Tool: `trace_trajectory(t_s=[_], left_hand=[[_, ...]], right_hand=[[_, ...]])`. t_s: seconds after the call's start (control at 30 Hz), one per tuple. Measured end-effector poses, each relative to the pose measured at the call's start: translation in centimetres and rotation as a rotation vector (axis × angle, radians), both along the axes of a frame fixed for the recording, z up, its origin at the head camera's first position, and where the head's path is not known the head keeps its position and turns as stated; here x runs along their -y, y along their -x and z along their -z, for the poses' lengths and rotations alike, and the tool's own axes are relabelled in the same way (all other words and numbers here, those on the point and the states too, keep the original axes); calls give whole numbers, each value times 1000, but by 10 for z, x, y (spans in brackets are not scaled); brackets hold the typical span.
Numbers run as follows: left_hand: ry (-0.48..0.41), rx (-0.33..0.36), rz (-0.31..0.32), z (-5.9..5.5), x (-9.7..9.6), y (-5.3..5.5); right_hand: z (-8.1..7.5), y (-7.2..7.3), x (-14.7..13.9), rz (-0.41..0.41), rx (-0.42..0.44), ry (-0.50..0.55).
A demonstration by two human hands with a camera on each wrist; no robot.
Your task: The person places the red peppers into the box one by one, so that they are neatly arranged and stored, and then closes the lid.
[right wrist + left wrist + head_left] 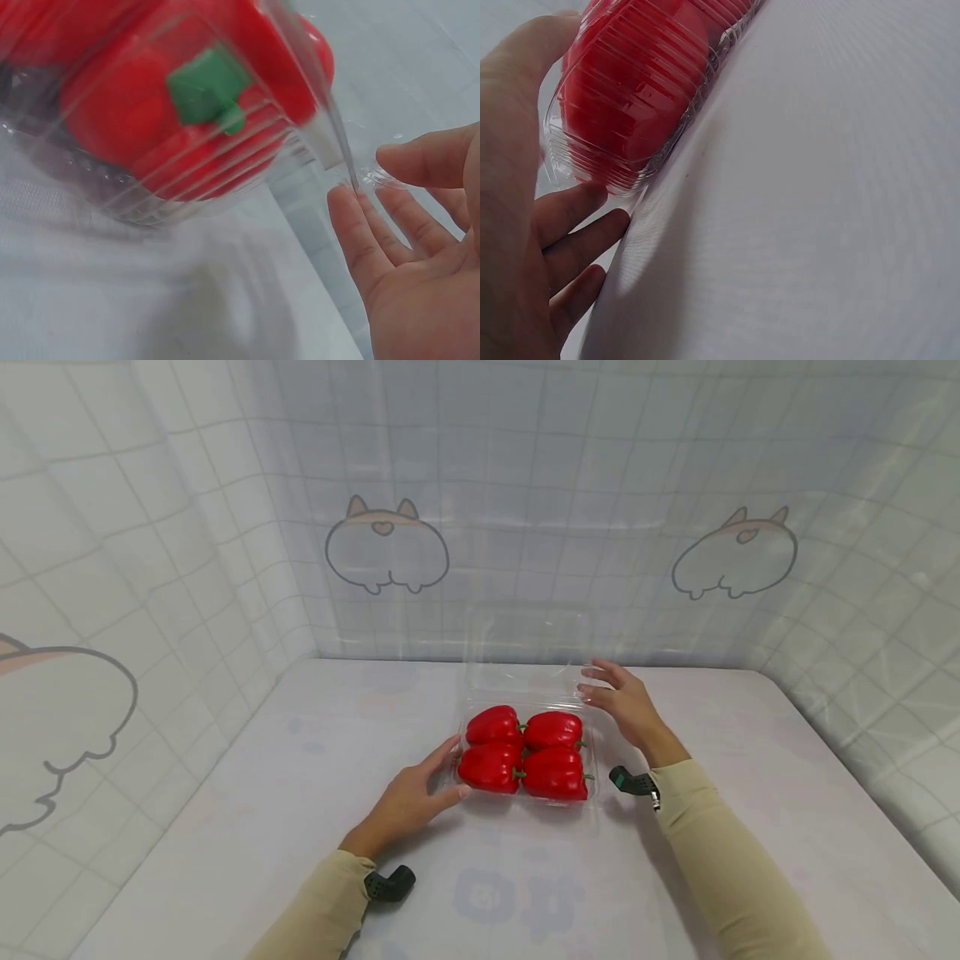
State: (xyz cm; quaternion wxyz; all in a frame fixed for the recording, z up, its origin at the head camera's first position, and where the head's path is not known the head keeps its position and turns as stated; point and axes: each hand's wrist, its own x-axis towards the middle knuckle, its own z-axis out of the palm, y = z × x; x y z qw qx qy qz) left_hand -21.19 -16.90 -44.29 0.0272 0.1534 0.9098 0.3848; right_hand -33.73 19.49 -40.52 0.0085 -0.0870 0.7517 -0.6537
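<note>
Several glossy red bell peppers [553, 772] with green stems lie in two rows in a clear plastic clamshell container [558, 803]. Its transparent lid [528, 643] stands raised at the back. My left hand [405, 797] is spread along the container's left side, the thumb by its front corner. In the left wrist view, fingertips [592, 193] rest low against the ribbed corner, the others near the table. My right hand [626, 702] is at the lid's right edge, thumb and fingers apart. In the right wrist view, the clear edge comes down to a fingertip [341, 199].
The container stands on a white, faintly patterned tabletop [240, 860]. Behind it and to both sides hangs a pale grid-patterned curtain [525, 510] with cartoon animal drawings. Dark wrist devices [390, 883] are worn on both forearms, below beige sleeves [735, 860].
</note>
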Motion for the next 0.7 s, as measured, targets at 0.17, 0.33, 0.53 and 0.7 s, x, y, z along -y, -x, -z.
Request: trace_trajectory(t_s=[0.17,0.33,0.53,0.7], left_hand=[[-2,1,-2,1,1,1],[-1,16,-11,0,1,1],[2,17,-14,1,1,2],[12,3,-11,1,1,4]], right_hand=[[-1,-2,-2,-16,-35,10],[-1,-1,-1,-26,-35,7],[-2,-1,0,-18,-33,-8],[-7,-4,-2,-37,-67,41]])
